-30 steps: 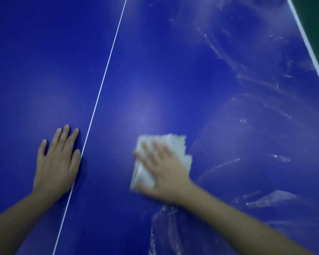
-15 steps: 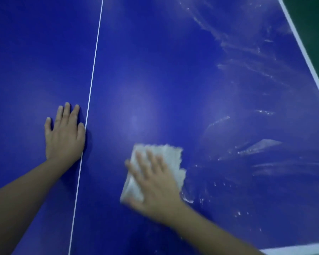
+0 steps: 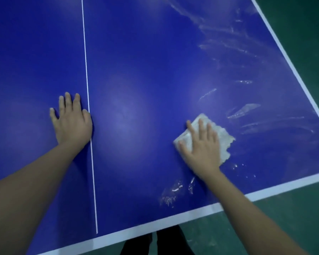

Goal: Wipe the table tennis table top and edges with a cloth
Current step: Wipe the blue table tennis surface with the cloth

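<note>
The blue table tennis table (image 3: 145, 74) fills most of the view, with a thin white centre line (image 3: 88, 126) and white bands along its near and right edges. A white cloth (image 3: 222, 137) lies flat on the right half, near the right corner. My right hand (image 3: 203, 150) presses flat on the cloth with fingers spread and straight. My left hand (image 3: 72, 122) rests palm down on the bare table just left of the centre line. Wet streaks (image 3: 247, 111) shine to the right of the cloth and near the front edge.
The white near edge (image 3: 191, 214) runs across the bottom, the right edge (image 3: 293, 70) runs up the right side. Green floor (image 3: 306, 208) lies beyond both. My dark trouser legs (image 3: 164, 242) stand at the near edge.
My right hand has slid the cloth to the right, toward the table's right corner. The view has pulled back, so the near edge and floor now show. My left hand stays by the centre line.
</note>
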`<state>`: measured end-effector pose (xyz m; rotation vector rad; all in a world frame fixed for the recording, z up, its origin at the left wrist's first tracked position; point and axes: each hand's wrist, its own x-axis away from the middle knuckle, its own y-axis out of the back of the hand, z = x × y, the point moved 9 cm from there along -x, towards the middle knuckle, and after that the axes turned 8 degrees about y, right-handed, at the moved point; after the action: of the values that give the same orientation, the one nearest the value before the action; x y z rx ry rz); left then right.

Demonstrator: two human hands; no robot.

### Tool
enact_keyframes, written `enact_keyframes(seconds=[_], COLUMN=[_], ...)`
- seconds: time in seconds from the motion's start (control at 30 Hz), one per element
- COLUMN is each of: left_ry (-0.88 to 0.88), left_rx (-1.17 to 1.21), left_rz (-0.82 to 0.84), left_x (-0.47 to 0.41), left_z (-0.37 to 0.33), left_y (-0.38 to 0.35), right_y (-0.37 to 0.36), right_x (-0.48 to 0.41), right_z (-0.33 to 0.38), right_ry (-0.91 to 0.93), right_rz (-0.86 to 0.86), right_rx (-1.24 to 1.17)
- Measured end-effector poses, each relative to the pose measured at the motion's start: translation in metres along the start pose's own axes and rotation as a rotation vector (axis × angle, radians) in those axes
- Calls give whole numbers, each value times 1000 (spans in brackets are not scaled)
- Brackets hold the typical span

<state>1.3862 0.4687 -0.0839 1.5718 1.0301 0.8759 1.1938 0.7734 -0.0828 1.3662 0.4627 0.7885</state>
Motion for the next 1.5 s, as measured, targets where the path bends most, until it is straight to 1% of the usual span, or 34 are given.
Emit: enact_keyframes(seconds=[0.1,0.17,0.2,0.27,0.33,0.43,0.5,0.57,0.6,0.67,0.77,0.8,0.87,0.93,0.97,1.03,1.13,1.2,1.23,1.3,1.33,1.37,1.43,1.5], left_ry=[-7,-9,-12,-21,-26,-21,-20,-23,-25,-30,-30,-32,-42,-51,-53,-56,-54,-49,-48,-54,-55,-50,-36,-67], left_rx=[-1,-4,-6,-2,0,5,13,10,10,9,2,2,4,2,3,3,-6,-8,-7,-9,-13,-18,-28,-43], left_rz=[1,5,6,10,12,11,12,10,10,9,10,13,15,10,8,4,-2,-10,-14,-17,-17,-22,-53,-93], left_x=[0,0,1,1,2,2,2,2,2,2,1,2,3,4,4,4,4,3,1,0,-1,-1,0,3], left_z=[-1,-1,-1,-1,-1,-1,-2,-3,-2,-2,-2,-2,-2,-3,-4,-4,-5,-4,-4,-3,-3,-2,-1,-9], left_y=[1,0,0,0,0,1,0,0,0,0,0,0,1,2,2,3,3,2,2,-1,-2,-3,-1,4], right_y=[-22,-35,-40,-42,-32,-6,5,7,5,-6,-20,-26,-38,-40,-36,-19,9,20,21,21,19,17,11,-3], right_x=[65,101,113,121,116,104,104,107,108,110,122,127,132,129,124,108,87,85,84,78,75,70,69,80], right_z=[86,124,130,116,74,-26,-80,-92,-80,-29,79,109,139,129,111,51,-69,-129,-145,-145,-131,-108,-41,21], right_ry=[270,416,460,494,399,67,-123,-223,-228,-143,159,254,374,440,431,298,-44,-247,-311,-348,-314,-225,81,426], right_rz=[8,59,91,115,97,22,-7,-38,-51,-39,-120,-109,-18,21,15,-20,-112,-130,-122,-123,-119,-113,-119,-41], right_rx=[14,33,58,103,59,-31,-36,-41,-47,-48,-25,-15,2,38,35,-21,-75,-58,-56,-43,-29,-10,11,54])
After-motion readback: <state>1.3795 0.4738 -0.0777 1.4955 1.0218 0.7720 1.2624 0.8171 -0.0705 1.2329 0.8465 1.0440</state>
